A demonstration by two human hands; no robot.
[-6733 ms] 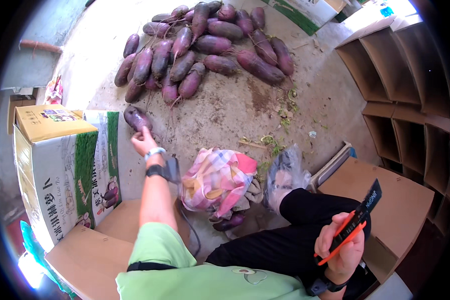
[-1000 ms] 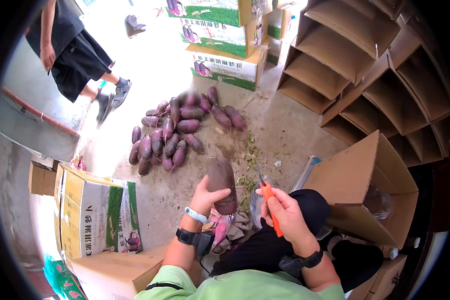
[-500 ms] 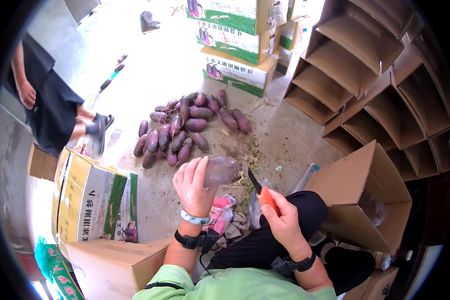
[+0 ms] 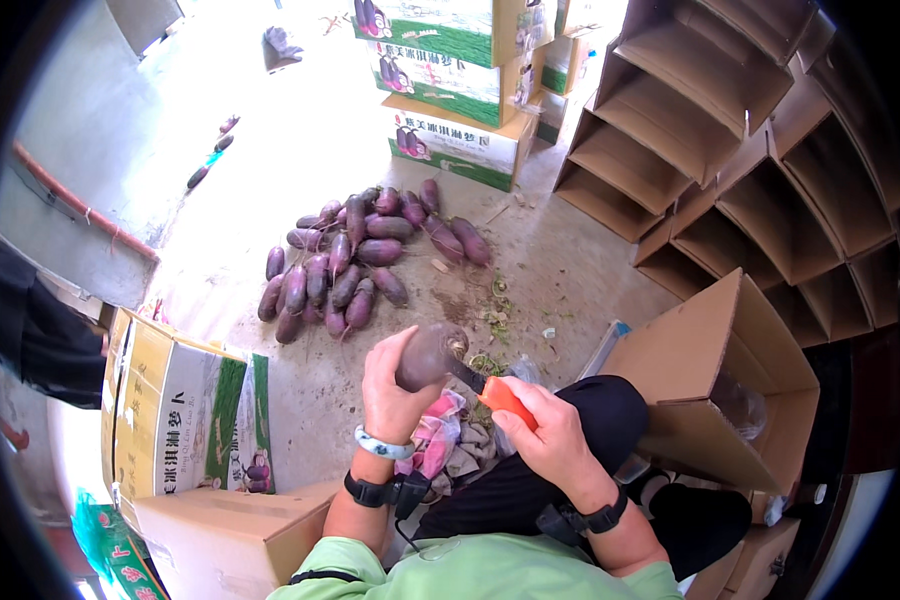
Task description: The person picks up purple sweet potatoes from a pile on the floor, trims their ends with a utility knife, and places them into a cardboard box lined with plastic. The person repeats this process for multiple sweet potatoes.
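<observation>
The left hand (image 4: 395, 385) was wrapped around a purple sweet potato (image 4: 428, 352) and held it up in front of the person, above the lap. The right hand (image 4: 553, 432) was closed around the orange handle of a knife (image 4: 492, 390). The dark blade of the knife touched the end of the sweet potato. A pale bracelet (image 4: 383, 446) sat on the left wrist, with a black band just below it. Under the hands lay a bundle of pink net bags (image 4: 437, 440), next to the person's black trouser leg (image 4: 570, 440). A pile of purple sweet potatoes (image 4: 355, 262) lay on the dusty floor (image 4: 550, 270), well away from the hands. Little green and brown scraps (image 4: 494, 300) lay on the floor between the pile and the person. A green and white printed box (image 4: 185, 400) stood on the left side. An open brown box (image 4: 725, 375) stood on the right side. More printed boxes (image 4: 450, 110) were stacked at the far end, and empty brown boxes (image 4: 760, 150) were stacked on the far right.
</observation>
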